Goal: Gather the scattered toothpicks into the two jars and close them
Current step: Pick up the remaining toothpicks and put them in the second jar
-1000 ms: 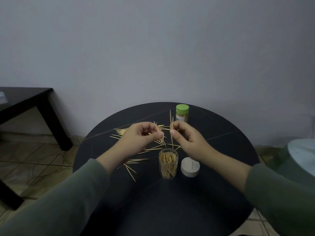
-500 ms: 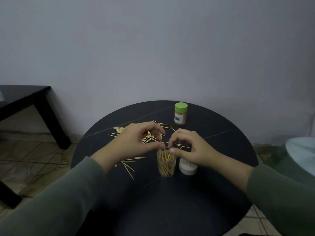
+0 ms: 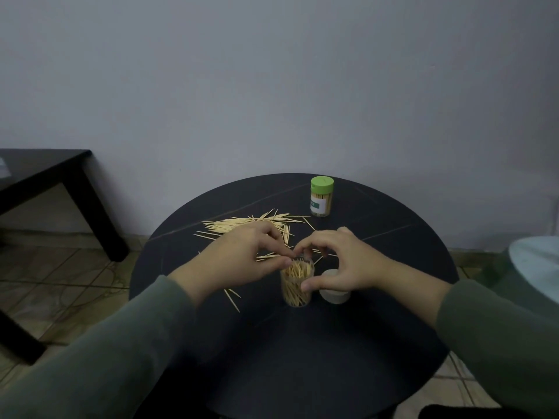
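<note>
Right hand [image 3: 348, 264] curled round open clear jar [image 3: 297, 282]: thumb on near wall, fingers arched over far side of rim, steadying it upright. Left hand [image 3: 242, 261] at jar mouth, thumb and forefinger pinched together right over rim; cannot tell whether any toothpick sits between the fingertips, too small and dark. Other left fingers bent above the table.

Clear jar upright near centre of round black table [image 3: 302, 358], filled with toothpicks standing on end, tips reaching about rim height. White lid [image 3: 334, 293] just beside jar on its right, flat on table, partly under right palm.

Scattered toothpicks [image 3: 242, 226] in loose heap behind left hand, mostly lying left-to-right, a few strays toward the green jar. Several more [image 3: 233, 299] in front of left wrist, just left of clear jar. A few visible between the two hands behind the jar.

Second jar with green lid [image 3: 321, 196] upright at far side of table, well apart from hands, lid on, label on front, toothpicks inside.

Grey-green sleeves [image 3: 121, 343] on both arms. Dark side table [image 3: 45, 167] at left against grey wall [image 3: 272, 86]. Tiled floor [image 3: 60, 282] below. Pale round object [image 3: 538, 264] at right edge, unclear what.
</note>
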Demonstrator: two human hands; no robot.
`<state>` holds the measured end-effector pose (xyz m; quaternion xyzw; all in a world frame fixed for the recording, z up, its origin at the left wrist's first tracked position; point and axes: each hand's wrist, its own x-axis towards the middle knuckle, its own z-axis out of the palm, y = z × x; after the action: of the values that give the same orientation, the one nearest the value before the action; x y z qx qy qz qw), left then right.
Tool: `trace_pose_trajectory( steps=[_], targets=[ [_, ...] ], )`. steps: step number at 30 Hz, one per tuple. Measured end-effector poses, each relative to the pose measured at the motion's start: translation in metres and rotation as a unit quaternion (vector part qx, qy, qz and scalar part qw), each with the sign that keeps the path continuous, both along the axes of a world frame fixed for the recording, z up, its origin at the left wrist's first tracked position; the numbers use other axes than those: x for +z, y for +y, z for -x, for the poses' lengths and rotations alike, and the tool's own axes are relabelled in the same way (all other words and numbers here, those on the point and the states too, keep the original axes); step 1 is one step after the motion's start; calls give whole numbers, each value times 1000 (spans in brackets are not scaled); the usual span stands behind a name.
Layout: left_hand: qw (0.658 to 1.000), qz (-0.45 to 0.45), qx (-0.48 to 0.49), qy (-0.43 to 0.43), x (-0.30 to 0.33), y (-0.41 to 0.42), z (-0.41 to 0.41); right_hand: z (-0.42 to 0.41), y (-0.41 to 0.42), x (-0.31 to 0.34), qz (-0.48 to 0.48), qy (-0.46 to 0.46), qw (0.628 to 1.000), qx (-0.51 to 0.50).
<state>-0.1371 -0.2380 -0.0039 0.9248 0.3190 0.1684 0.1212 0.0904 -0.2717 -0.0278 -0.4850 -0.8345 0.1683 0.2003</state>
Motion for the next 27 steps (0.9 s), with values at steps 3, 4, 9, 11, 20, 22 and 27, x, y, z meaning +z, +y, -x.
trace_pose_trajectory(
  steps=[3, 4, 9, 11, 20, 22, 27],
  targets=[
    [1000, -3, -10, 19, -3, -1, -2, 3, 1, 1, -8, -7, 1000, 14],
    [1000, 4, -13, 20, -2, -1, -2, 3, 2, 1, -8, -5, 1000, 17],
    [998, 24, 48, -38, 8, 4, 6, 2, 15, 2, -9, 51, 998, -47],
    [996, 35, 82, -12, 11, 9, 14, -1, 20, 5, -15, -36, 995, -90],
    [927, 173, 212, 255, -8, 27, 44, 4, 42, 1, 55, -247, 953, -168],
    [912, 159, 279, 254, -7, 30, 45, 7, 45, 0, 75, -231, 955, -173],
    [880, 165, 374, 242, -11, 36, 47, 18, 50, -3, 41, -212, 962, -167]
  ],
)
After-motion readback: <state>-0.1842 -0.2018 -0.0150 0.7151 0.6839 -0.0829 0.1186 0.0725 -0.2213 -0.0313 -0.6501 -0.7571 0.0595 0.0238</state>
